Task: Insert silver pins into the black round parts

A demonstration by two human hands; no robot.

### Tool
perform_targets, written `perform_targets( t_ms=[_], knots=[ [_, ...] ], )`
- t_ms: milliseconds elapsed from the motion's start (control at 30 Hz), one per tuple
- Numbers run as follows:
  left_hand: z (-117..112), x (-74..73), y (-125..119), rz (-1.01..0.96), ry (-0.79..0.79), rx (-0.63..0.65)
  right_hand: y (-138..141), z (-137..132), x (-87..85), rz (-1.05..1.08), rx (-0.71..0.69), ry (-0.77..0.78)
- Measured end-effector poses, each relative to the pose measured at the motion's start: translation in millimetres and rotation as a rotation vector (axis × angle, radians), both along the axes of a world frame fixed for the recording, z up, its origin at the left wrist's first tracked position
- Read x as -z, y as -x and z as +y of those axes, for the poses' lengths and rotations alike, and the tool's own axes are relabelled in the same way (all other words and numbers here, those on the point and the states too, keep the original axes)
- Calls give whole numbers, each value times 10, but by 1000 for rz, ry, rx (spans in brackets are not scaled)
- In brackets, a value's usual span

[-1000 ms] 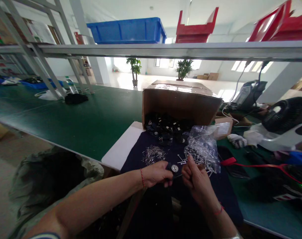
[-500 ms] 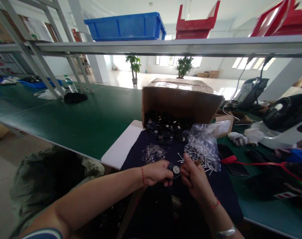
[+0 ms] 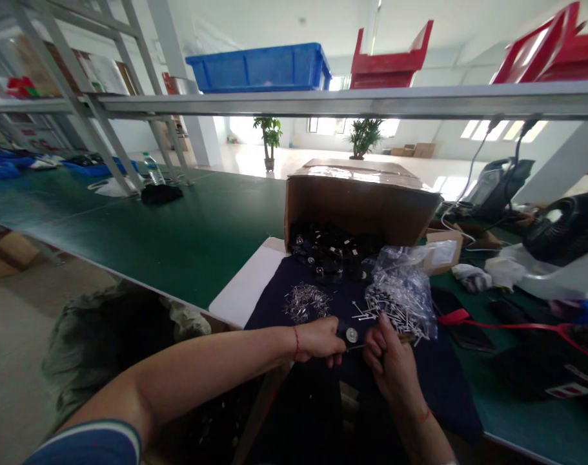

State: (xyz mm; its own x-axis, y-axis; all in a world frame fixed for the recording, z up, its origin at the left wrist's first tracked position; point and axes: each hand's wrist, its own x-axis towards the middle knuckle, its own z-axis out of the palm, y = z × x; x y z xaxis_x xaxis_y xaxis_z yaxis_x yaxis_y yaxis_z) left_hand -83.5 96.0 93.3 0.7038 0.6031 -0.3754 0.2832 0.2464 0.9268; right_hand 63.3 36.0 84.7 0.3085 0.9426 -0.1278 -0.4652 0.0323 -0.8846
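My left hand (image 3: 326, 339) is closed on a small black part with a round silver metal disc (image 3: 352, 335) on it. Facing it, my right hand (image 3: 390, 352) is wrapped round a thin tool with a brownish handle end (image 3: 408, 338). The tool's slim metal shaft (image 3: 356, 347) points left, to the fingers of my left hand; whether its tip touches the part cannot be made out. A pile of small metal pins (image 3: 306, 302) lies just beyond my left hand. Longer nail-like pins (image 3: 395, 313) spill from a clear plastic bag (image 3: 403, 274) beyond my right hand.
An open cardboard box (image 3: 361, 200) on its side holds many black parts (image 3: 327, 248). Dark cloth (image 3: 269, 297) and a white board (image 3: 248, 284) lie on the green table (image 3: 216, 219). At right are a fan (image 3: 565, 226), a red strap (image 3: 516, 326) and cables.
The whole view has shifted, so everything appears slightly right and lower. Both hands keep their grips; the disc part and the tool shaft have changed angle a little.
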Motion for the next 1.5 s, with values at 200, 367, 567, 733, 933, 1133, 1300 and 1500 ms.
perform_targets(
  t_ms=[200,367,567,733,933,1133,1300,1500],
  knots=[
    [-549,-4,595,-161,42,-133,-175,-32,42,146,-19,-119],
    [-923,962,1336,-89,239,-570,-199,-34,69,254,-94,-80],
    [-1063,1997,1969,69,404,-1056,-150,20,82,127,-115,-65],
    [-986,2145,2057,137,401,-1217,-82,71,99,30,-26,-50],
    [-692,1744,2037,104,-9,-1420,-27,2,101,-6,49,-22],
    [-438,441,1665,-41,-834,-1193,-15,-24,97,12,102,-37],
    [371,-277,849,279,-1039,-456,-73,-32,112,144,54,-59],
    [1279,-162,170,431,-1046,-321,-99,-29,113,217,23,-49]
  ],
)
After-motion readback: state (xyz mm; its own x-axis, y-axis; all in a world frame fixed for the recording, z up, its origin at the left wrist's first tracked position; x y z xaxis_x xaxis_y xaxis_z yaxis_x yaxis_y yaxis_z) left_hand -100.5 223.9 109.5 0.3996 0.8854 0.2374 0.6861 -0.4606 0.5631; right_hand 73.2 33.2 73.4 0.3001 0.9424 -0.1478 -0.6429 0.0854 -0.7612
